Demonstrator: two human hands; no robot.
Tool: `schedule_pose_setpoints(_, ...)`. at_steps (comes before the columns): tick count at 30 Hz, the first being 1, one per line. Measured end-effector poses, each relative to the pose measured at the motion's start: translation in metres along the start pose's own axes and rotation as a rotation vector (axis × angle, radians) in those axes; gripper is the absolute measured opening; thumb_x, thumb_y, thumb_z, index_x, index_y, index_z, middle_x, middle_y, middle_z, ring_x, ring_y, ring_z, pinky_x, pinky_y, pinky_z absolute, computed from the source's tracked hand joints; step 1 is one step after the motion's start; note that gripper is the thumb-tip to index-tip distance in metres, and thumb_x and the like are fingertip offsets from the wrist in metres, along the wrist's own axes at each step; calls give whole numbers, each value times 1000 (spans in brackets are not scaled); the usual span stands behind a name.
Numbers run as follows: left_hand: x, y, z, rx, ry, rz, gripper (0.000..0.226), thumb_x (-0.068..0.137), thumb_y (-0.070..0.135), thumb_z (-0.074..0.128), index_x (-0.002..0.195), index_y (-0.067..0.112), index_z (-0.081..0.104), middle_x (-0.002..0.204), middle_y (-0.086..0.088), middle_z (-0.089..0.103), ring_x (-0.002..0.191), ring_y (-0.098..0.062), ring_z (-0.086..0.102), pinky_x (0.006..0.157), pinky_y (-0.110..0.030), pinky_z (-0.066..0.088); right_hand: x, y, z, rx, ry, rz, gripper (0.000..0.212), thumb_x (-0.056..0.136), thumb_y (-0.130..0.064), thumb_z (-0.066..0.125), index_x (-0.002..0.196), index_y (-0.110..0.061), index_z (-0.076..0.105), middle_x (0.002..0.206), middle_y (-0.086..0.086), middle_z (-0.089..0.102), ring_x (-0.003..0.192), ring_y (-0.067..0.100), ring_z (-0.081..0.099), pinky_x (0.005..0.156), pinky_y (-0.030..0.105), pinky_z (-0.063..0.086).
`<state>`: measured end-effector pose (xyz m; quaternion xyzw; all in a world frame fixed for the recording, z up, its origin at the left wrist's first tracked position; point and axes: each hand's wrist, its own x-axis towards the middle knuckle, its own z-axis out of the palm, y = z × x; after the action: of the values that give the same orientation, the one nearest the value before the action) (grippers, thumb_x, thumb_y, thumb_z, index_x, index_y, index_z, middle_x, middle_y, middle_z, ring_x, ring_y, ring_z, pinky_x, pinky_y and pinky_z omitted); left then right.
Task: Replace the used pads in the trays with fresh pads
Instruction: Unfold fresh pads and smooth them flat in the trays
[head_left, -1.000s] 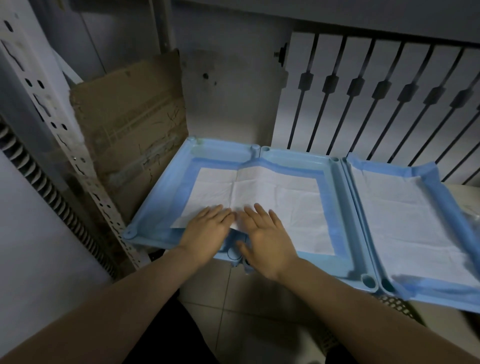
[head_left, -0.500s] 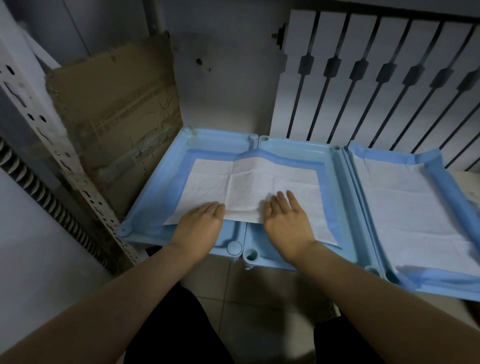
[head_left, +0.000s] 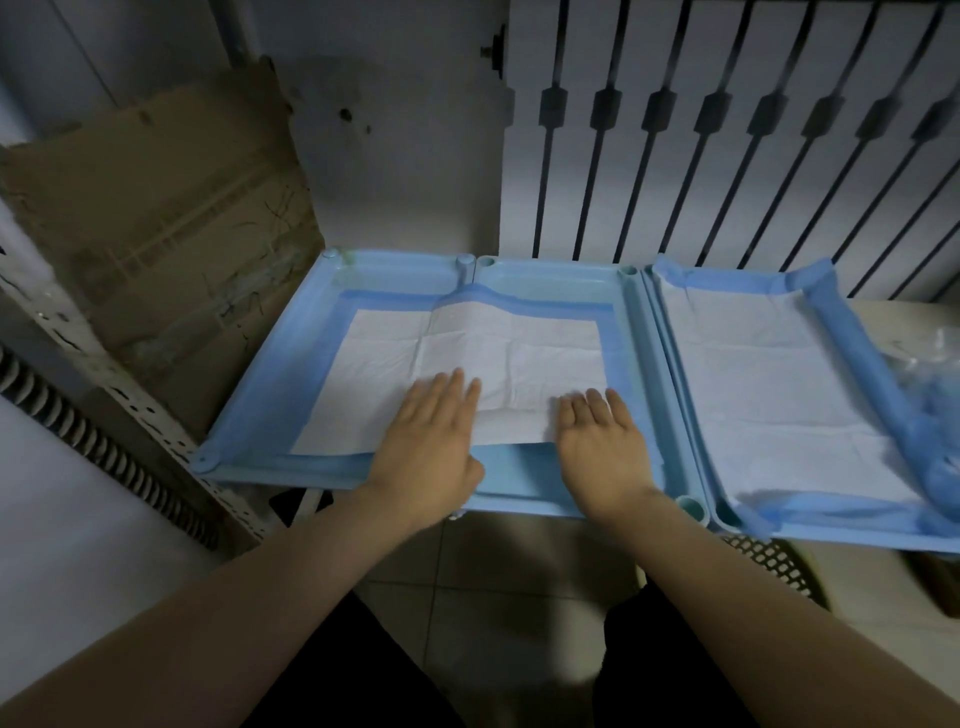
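Note:
A white pad with a blue border (head_left: 493, 353) lies across two light-blue trays set side by side, the left tray (head_left: 249, 410) and the middle tray (head_left: 636, 332). My left hand (head_left: 431, 441) lies flat on the pad's near edge, fingers straight. My right hand (head_left: 602, 447) presses flat on the pad's near right part, a palm's width from the left. A third tray (head_left: 831, 535) on the right holds another pad (head_left: 769, 384) whose blue border is rucked up along its right side.
A worn cardboard sheet (head_left: 171, 223) leans against the wall at the left, beside a perforated metal upright (head_left: 104, 374). White and black vertical bars (head_left: 727, 130) stand behind the trays. Crumpled clear plastic (head_left: 919, 358) lies at the far right. Tiled floor (head_left: 498, 561) shows below.
My hands have slid apart along the pad's near edge, the right hand moving right toward the middle tray's right side. Both stay flat on the pad.

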<state>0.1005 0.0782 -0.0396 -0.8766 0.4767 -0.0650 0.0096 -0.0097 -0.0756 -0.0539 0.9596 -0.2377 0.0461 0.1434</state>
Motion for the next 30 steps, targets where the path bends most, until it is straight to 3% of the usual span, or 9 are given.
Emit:
schedule_pose_setpoints(9, 34, 59, 14, 8, -54, 112, 59, 96, 8, 26, 153, 7, 9, 161, -10, 13, 148, -21, 12, 121, -36, 7, -9, 9, 21, 83, 102, -52, 50, 82, -6, 29, 115, 8, 64, 110, 26, 67, 111, 40, 62, 102, 53, 44)
schedule_pose_setpoints(11, 34, 58, 14, -13, -33, 127, 65, 85, 8, 11, 148, -1, 27, 153, -17, 32, 142, -26, 32, 117, -39, 22, -9, 16, 25, 70, 100, -29, 49, 82, -5, 29, 113, 11, 64, 106, 27, 68, 109, 40, 63, 102, 53, 44)
schedule_pose_setpoints(14, 39, 50, 23, 5, -7, 113, 66, 72, 5, 16, 115, -9, 64, 114, -24, 67, 103, -34, 68, 87, -49, 53, -14, 32, 30, 73, 75, 75, 48, 81, -4, 30, 108, 14, 64, 101, 29, 69, 106, 41, 63, 101, 56, 44)
schedule_pose_setpoints(16, 38, 49, 22, -23, -13, 104, 62, 74, -2, 21, 122, -9, 59, 123, -25, 62, 112, -34, 63, 95, -49, 48, -18, 46, 32, 63, 77, 140, 48, 80, -4, 29, 105, 14, 66, 98, 28, 69, 104, 41, 63, 101, 57, 44)
schedule_pose_setpoints(18, 38, 50, 17, -57, -48, 107, 62, 83, -7, 26, 145, -3, 31, 151, -19, 35, 140, -28, 35, 117, -40, 24, -21, 57, 33, 58, 106, 181, 48, 77, -4, 28, 99, 13, 68, 89, 26, 70, 102, 41, 64, 101, 57, 43)
schedule_pose_setpoints(21, 41, 52, 10, -52, -86, 87, 64, 92, -5, 29, 152, 6, 11, 160, -10, 14, 148, -19, 13, 120, -32, 6, -24, 62, 33, 94, 87, 214, 49, 76, -4, 27, 96, 11, 69, 86, 25, 70, 106, 40, 63, 104, 57, 41)
schedule_pose_setpoints(26, 38, 54, 11, -47, -90, 58, 65, 93, -2, 31, 153, 9, 9, 161, -8, 11, 149, -19, 9, 121, -32, 4, -27, 56, 26, 159, 210, 26, 68, 76, -13, 46, 143, 1, 41, 141, 26, 47, 138, 43, 35, 116, 56, 18)
schedule_pose_setpoints(28, 38, 61, 10, -58, -87, 72, 62, 96, 3, 32, 153, 9, 10, 161, -8, 12, 149, -19, 10, 121, -32, 4, -25, 42, 23, 207, 228, -116, 78, 75, -20, 58, 148, -5, 35, 150, 18, 39, 142, 36, 30, 118, 55, 15)
schedule_pose_setpoints(30, 37, 65, 9, -72, -67, 84, 59, 97, 8, 35, 152, 8, 14, 160, -8, 16, 148, -18, 12, 121, -31, 4, -19, 25, 23, 234, 242, -180, 67, 80, -17, 60, 144, -6, 42, 148, 14, 44, 140, 32, 36, 118, 53, 20)
